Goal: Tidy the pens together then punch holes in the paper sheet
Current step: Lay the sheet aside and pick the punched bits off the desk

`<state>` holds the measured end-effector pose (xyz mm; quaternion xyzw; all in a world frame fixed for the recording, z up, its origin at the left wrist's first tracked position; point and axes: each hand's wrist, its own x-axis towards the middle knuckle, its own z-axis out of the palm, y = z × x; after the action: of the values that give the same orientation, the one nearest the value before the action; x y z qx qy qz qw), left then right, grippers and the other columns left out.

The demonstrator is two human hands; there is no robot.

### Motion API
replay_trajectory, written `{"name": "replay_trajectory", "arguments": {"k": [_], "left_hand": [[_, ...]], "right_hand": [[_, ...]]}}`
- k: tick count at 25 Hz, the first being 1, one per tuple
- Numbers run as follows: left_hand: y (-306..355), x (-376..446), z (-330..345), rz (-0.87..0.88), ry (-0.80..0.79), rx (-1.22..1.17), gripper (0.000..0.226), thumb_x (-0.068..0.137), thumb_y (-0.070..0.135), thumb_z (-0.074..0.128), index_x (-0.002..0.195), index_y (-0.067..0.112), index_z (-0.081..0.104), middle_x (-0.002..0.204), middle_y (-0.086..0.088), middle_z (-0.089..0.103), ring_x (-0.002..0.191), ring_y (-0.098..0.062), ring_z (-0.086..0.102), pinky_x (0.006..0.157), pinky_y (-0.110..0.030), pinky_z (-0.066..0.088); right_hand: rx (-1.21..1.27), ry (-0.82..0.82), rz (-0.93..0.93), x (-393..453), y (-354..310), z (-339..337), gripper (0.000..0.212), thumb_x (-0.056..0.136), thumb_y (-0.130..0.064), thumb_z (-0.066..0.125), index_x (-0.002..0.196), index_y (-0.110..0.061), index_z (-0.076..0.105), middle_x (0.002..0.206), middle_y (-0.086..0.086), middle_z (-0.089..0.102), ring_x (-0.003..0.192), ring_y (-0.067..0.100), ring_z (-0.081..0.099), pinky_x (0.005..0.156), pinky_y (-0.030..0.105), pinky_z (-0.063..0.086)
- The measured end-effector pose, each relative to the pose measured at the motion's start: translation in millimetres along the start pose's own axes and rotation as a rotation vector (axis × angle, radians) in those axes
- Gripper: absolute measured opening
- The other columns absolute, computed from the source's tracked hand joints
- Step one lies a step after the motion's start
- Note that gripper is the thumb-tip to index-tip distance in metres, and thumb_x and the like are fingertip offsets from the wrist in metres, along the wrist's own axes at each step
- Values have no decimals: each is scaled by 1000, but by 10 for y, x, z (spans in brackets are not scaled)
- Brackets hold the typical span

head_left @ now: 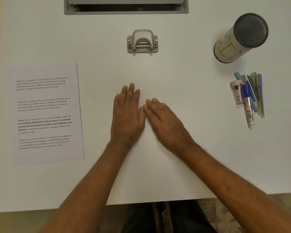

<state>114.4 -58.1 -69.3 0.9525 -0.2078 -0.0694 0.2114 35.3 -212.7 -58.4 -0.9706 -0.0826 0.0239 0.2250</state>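
Item, start of tidying: my left hand [127, 115] and right hand [165, 121] lie flat and empty mid-table, pens [249, 96] loosely heaped at right below the holder [240, 37], paper sheet [47, 113] at left; best gathered parallel, tips aligned.

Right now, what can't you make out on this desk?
- Head view, tall mesh-topped pen cup: its inside is too dark to see.
- Heap of coloured pens: overlapping, exact count unclear.
- Printed white paper sheet: text too blurred to read fully.
- Grey desk hatch: cut off by top edge.
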Motion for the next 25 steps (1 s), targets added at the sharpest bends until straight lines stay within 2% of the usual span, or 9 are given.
{"name": "replay_trajectory", "arguments": {"k": [3,6,7,10,15,18,21,24,25], "left_hand": [[18,0,-12,4,-1,9,57,105,22,43,159,8,31,170,-10,21,160,-26,14,130,-48,13],[11,-8,-9,12,8,23,57,104,21,43,159,7,32,170,-11,22,160,-27,14,130,-49,14],[12,-10,-10,16,12,24,57,104,21,42,159,7,33,170,-12,23,160,-27,15,130,-49,15],[24,-15,-12,19,24,27,57,103,21,42,158,6,34,170,-12,24,159,-28,16,130,-49,14],[19,-14,1,11,18,38,58,104,21,45,159,7,32,170,-11,23,159,-27,16,130,-48,14],[16,-13,4,9,18,45,58,104,23,44,159,8,33,170,-11,23,159,-27,16,130,-48,14],[25,-1,-11,6,0,62,58,104,26,42,159,10,34,170,-10,22,160,-27,15,130,-48,14],[28,7,-32,5,-26,67,58,103,27,42,159,11,34,171,-9,21,160,-27,14,130,-48,13],[41,26,-37,8,-35,65,58,103,26,43,158,11,34,171,-9,21,160,-27,14,130,-49,13]], "right_hand": [[55,-70,26,-92,-4,-179,54,99,3,43,153,-2,46,159,17,46,149,33,42,122,44,38],[-76,-56,29,-17,-68,-311,41,93,5,67,134,4,63,130,20,67,117,34,65,87,43,63],[-95,-103,47,45,-84,-349,35,95,3,67,130,2,65,126,16,67,113,31,64,81,42,63],[-118,-219,117,194,-124,-431,23,105,-4,53,124,-10,62,122,4,60,112,18,52,81,34,56],[-84,-177,198,330,-193,-481,19,100,1,51,109,-11,63,109,5,59,99,17,50,71,32,50],[-67,-171,273,398,-181,-450,19,99,0,51,107,-12,63,107,4,59,98,17,52,74,33,51],[135,-49,406,387,-84,-470,18,98,-4,56,102,-13,71,102,0,65,94,13,59,80,28,53],[502,49,690,346,77,-592,17,92,-10,71,91,-24,79,91,-16,72,83,1,68,73,8,51],[619,67,774,329,133,-639,18,91,-11,74,88,-28,79,88,-17,73,84,-1,70,71,7,51]]}}
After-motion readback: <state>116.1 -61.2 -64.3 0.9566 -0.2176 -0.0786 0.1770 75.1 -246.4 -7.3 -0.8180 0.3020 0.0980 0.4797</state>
